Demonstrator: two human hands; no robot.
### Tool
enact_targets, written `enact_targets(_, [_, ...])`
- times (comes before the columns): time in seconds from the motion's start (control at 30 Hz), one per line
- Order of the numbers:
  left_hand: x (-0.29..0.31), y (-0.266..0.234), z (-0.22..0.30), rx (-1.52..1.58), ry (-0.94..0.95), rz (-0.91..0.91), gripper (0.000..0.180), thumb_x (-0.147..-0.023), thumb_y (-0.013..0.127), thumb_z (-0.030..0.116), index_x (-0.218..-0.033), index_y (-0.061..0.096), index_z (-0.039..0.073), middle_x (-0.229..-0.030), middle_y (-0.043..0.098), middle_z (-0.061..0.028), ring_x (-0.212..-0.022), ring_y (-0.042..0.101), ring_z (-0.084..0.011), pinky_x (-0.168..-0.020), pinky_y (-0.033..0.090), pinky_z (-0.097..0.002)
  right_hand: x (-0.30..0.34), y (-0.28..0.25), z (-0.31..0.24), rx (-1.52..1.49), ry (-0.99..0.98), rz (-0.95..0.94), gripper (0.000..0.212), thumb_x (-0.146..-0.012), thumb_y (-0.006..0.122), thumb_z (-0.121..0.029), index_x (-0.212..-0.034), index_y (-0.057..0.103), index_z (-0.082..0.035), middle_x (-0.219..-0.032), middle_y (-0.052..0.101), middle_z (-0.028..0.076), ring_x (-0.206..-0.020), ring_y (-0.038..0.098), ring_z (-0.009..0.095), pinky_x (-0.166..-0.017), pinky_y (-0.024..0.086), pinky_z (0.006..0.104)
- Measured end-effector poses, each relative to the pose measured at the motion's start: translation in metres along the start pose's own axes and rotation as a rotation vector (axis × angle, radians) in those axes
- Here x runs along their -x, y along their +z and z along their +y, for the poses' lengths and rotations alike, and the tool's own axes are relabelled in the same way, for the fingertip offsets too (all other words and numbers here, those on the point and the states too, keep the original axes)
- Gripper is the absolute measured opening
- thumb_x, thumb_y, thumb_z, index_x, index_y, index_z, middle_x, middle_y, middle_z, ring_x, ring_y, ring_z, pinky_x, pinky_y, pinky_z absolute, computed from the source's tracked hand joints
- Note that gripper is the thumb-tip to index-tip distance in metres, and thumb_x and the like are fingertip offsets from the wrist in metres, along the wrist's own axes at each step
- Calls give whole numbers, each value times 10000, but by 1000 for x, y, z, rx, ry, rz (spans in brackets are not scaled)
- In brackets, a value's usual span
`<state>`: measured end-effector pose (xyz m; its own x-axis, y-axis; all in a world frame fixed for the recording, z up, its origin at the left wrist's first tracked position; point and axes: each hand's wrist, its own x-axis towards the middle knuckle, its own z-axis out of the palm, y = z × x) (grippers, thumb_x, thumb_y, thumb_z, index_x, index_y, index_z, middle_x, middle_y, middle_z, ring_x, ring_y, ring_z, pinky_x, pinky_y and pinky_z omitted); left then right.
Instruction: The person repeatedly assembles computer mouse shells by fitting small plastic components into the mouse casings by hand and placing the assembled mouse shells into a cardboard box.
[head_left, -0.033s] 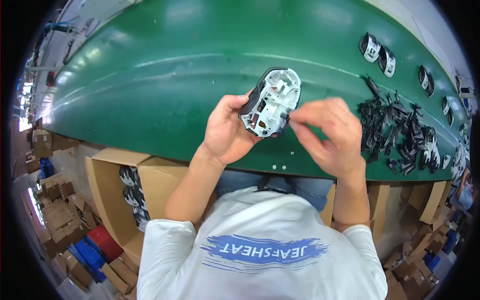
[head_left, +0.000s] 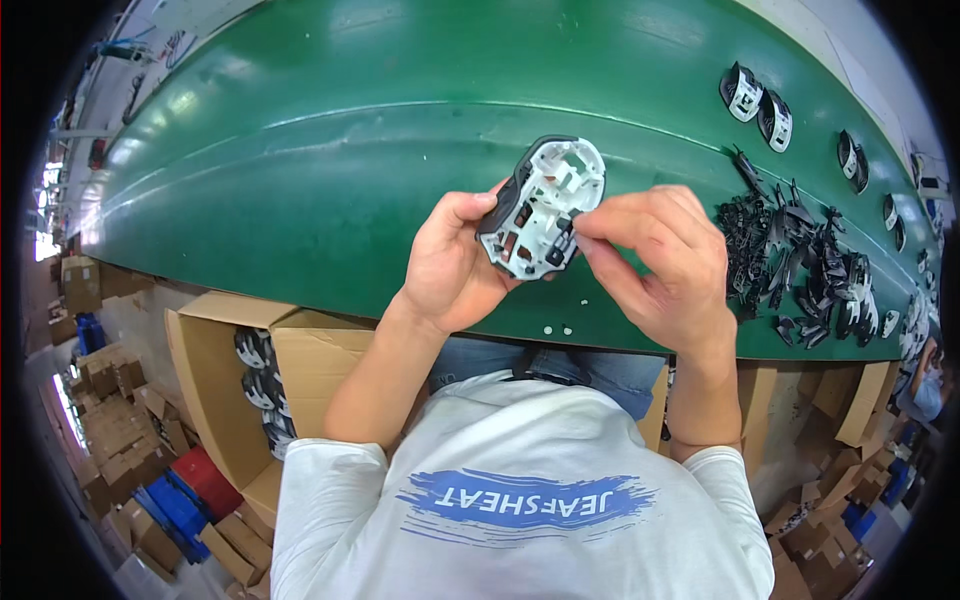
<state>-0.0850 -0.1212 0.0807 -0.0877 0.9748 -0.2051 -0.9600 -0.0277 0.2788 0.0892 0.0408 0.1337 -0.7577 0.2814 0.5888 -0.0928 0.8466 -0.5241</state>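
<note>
In my left hand (head_left: pixel 450 255) is a computer mouse shell (head_left: pixel 543 200), tilted with its white inner side facing up and its black outer edge against my thumb. The fingers wrap round it from the left and below. My right hand (head_left: pixel 660 255) is closed in a pinch at the shell's right edge. At its fingertips a small black plastic part (head_left: pixel 562 243) lies against the white inside, near the lower right. Thumb and forefinger partly cover that part, so its full shape cannot be made out.
Black plastic pieces (head_left: pixel 770 245) lie heaped on the green table (head_left: pixel 300 190) at the right. Several shells (head_left: pixel 775 120) stand beyond them. Small white bits (head_left: pixel 567 331) lie near the front edge. A cardboard box (head_left: pixel 215 380) with shells stands below left.
The small black part now shows more fully inside the shell, at its lower right. My right fingertips have shifted slightly, and the shell is turned a little.
</note>
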Motion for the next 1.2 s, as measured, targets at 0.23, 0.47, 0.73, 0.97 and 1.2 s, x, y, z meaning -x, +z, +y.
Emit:
enact_targets(0.23, [2, 7, -14, -176, 26, 100, 577, -1079, 372, 270, -1571, 482, -11, -1456, 665, -151, -1307, 659, -267, -1112, 531, -463, -7, 10, -14, 135, -4, -132, 240, -796, 860, -45, -1000, 752, -111, -930, 742, 14, -813, 692, 252, -773, 517, 395])
enact_targets(0.47, [0, -2, -22, -10, -20, -75, 568, -1085, 362, 252, -1569, 479, -21, -1506, 635, -170, -1366, 635, -281, -1187, 492, -484, 2, -3, -18, 201, 48, -31, 240, -780, 866, -30, -980, 753, -102, -930, 752, 16, -806, 692, 238, -729, 491, 382])
enact_targets(0.73, [1, -1, -30, -18, 126, -65, 628, -1014, 402, 222, -1594, 453, -13, -1502, 631, -183, -1374, 628, -315, -1192, 485, -510, 11, -1, -37, 10, 286, -1, 179, -827, 835, -6, -959, 739, -76, -867, 750, 33, -673, 679, 198, -665, 491, 343])
enact_targets(0.97, [6, 8, -41, -305, 265, -58, 791, -918, 400, 98, -1699, 279, 64, -1626, 481, -175, -1486, 511, -312, -1253, 419, -484, 16, 15, -42, -106, 433, -46, 116, -874, 805, -40, -912, 697, -52, -832, 745, 45, -637, 700, 193, -654, 540, 338])
enact_targets(1.2, [7, 5, -51, -429, 294, -122, 846, -871, 417, 91, -1701, 257, 59, -1622, 473, -163, -1472, 507, -286, -1254, 404, -467, 21, 11, -44, -164, 498, -116, 99, -883, 797, -49, -920, 706, -63, -828, 750, 64, -682, 733, 232, -666, 573, 359])
